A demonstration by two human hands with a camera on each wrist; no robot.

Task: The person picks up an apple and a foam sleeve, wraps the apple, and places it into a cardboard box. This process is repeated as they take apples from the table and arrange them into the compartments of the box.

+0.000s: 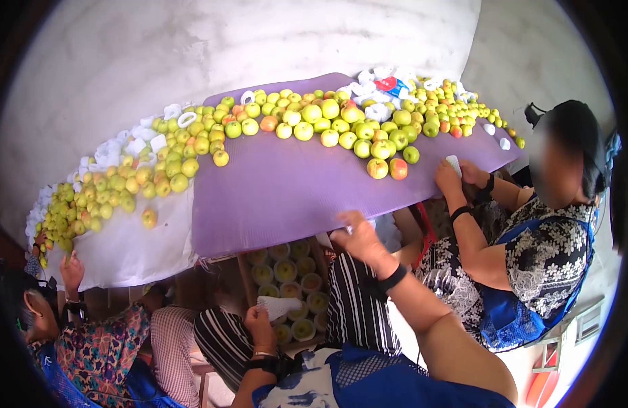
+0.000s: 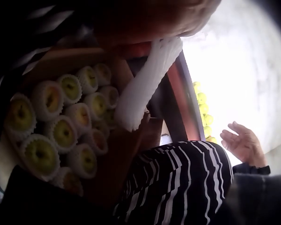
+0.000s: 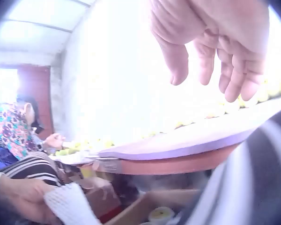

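My left hand (image 1: 261, 331) pinches one end of a white foam net sleeve (image 1: 278, 307), held over a box of apples in foam nets (image 1: 285, 270). The left wrist view shows the sleeve (image 2: 147, 86) hanging flat beside those netted apples (image 2: 63, 133). My right hand (image 1: 363, 243) is raised at the front edge of the purple mat (image 1: 273, 197). In the right wrist view the fingers of that hand (image 3: 215, 47) are spread and loosely bent, holding nothing. Loose green and reddish apples (image 1: 377, 168) lie on the mat beyond it.
At the right a person (image 1: 545, 258) holds a white foam sleeve (image 1: 454, 165). Another person (image 1: 100, 347) sits at the left, one hand near the apple pile. White foam nets (image 1: 110, 153) lie behind the apples. A wall (image 1: 259, 41) stands behind the table.
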